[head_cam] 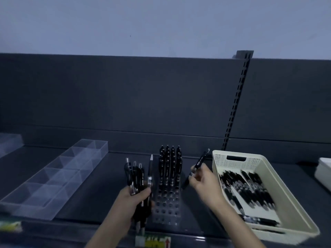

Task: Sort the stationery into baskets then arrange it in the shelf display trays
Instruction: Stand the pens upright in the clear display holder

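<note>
Where the shelf (100, 203) ends at its front edge, a yellow price label (155, 242) sits just below the hands. The left hand (136, 199) grips a bundle of black pens (136, 174), fingers curled round them. The right hand (204, 183) pinches a single pen (199, 164), tilted, beside the clear pen holder (166, 206), whose far rows hold upright pens (170, 161). More loose pens (249, 190) lie in the cream basket (254, 161) to the right. A clear divided tray (59, 178) lies to the left, and a slotted upright (234, 104) rises behind.
</note>
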Available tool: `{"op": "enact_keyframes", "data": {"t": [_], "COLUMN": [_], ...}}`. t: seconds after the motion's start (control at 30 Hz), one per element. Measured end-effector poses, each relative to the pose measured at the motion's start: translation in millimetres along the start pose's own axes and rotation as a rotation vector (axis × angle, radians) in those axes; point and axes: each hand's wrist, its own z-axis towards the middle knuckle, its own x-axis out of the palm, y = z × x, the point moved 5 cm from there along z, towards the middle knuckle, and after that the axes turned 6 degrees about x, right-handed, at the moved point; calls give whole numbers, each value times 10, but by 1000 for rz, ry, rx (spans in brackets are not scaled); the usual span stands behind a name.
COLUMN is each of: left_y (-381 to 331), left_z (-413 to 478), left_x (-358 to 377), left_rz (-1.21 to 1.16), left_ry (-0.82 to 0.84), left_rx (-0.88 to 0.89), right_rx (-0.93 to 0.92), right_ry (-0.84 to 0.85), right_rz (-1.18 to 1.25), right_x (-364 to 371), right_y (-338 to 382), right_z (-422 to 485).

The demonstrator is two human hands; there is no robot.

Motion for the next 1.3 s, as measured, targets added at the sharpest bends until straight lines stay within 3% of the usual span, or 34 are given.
{"op": "enact_keyframes", "data": {"t": [0.23, 0.47, 0.63, 0.9, 1.17, 1.23, 1.3], "left_y": [100, 130, 155, 216, 67, 23, -8], "left_z": [190, 143, 166, 218, 150, 136, 130], "left_x": [-338, -399, -370, -365, -285, -267, -226], "left_rz": [57, 54, 43, 37, 18, 51, 104], "left_ry": [100, 128, 135, 120, 132, 146, 171], "left_rx": [-47, -67, -66, -65, -52, -39, -31], "right_rx": [26, 47, 120, 64, 59, -6, -203], "right_ry": [-119, -54, -135, -106, -193, -257, -321], "right_rz": [-173, -350, -356, -569, -413, -304, -256], "right_x": [305, 546, 559, 628, 495, 407, 379], "right_y": [0, -74, -160, -114, -96, 20, 264], "right_z": [-10, 70, 71, 85, -22, -146, -304]}}
